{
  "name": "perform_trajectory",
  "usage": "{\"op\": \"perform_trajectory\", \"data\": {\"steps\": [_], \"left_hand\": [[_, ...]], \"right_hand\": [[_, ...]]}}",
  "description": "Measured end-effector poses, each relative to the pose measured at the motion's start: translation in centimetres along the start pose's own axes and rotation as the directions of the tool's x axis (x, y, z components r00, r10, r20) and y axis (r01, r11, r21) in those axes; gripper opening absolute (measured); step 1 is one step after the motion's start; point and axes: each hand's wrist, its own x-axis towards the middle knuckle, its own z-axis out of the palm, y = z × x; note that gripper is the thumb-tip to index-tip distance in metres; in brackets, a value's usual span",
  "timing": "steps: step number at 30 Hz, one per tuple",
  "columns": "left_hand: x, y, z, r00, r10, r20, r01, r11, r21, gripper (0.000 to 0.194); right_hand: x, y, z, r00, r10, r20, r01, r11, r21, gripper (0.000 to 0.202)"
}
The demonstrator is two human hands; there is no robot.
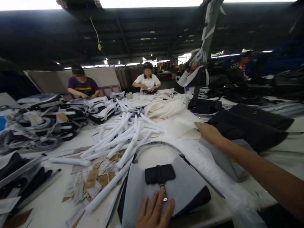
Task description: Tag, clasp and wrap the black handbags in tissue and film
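Observation:
A dark handbag [205,193] lies in front of me with a grey-white sheet of wrapping paper [187,180] over its front. On the paper rests a small black strap piece [160,174] with a metal clasp [164,193]. My left hand [155,212] lies flat on the bag, fingers spread, one fingertip touching the clasp strap. The bag's handle [158,144], wrapped in clear film, arches behind it. Stretched forward, my right hand [210,133] has its fingers together at the edge of a thin white paper sheet [181,123], seemingly pinching it.
White foam tubes [129,136] and brown paper tags [92,177] lie left of the bag. Wrapped bags [42,126] are piled at the far left. Black bags [249,126] lie at right beyond my arm. A post [209,41] stands behind. Several people work across the table.

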Motion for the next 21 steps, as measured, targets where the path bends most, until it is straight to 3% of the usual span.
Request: {"op": "perform_trajectory", "data": {"steps": [2, 4, 6, 8, 10, 15, 21], "left_hand": [[0.1, 0.0, -0.3, 1.0, -0.009, 0.028, 0.009, 1.0, -0.012, 0.041], [0.3, 0.0, -0.9, 0.996, -0.016, 0.082, 0.019, 0.999, -0.034, 0.042], [0.3, 0.1, -1.4, 0.989, -0.025, 0.143, 0.035, 0.997, -0.062, 0.043], [0.1, 0.2, -1.7, 0.976, -0.041, 0.214, 0.059, 0.995, -0.077, 0.046], [-0.1, 0.4, -1.9, 0.959, -0.056, 0.279, 0.082, 0.993, -0.083, 0.051], [-0.1, 0.4, -1.9, 0.968, -0.052, 0.244, 0.093, 0.982, -0.162, 0.046], [-0.1, 0.1, -1.6, 0.983, -0.038, 0.178, 0.06, 0.991, -0.119, 0.033]], "right_hand": [[-2.0, -2.5, -1.3, 0.993, -0.111, -0.031, 0.112, 0.993, 0.026, 0.055], [-5.0, -6.2, -2.4, 0.955, -0.293, -0.045, 0.296, 0.951, 0.085, 0.061], [-8.3, -10.0, -2.8, 0.798, -0.598, -0.069, 0.597, 0.771, 0.223, 0.067], [-11.4, -13.1, -2.3, 0.665, -0.746, -0.039, 0.721, 0.629, 0.291, 0.067], [-13.4, -14.6, -1.4, 0.617, -0.787, 0.014, 0.741, 0.587, 0.327, 0.067], [-15.3, -14.1, 0.3, 0.67, -0.74, 0.057, 0.693, 0.651, 0.31, 0.068], [-16.4, -13.8, 0.6, 0.724, -0.687, 0.055, 0.638, 0.698, 0.325, 0.067]]}}
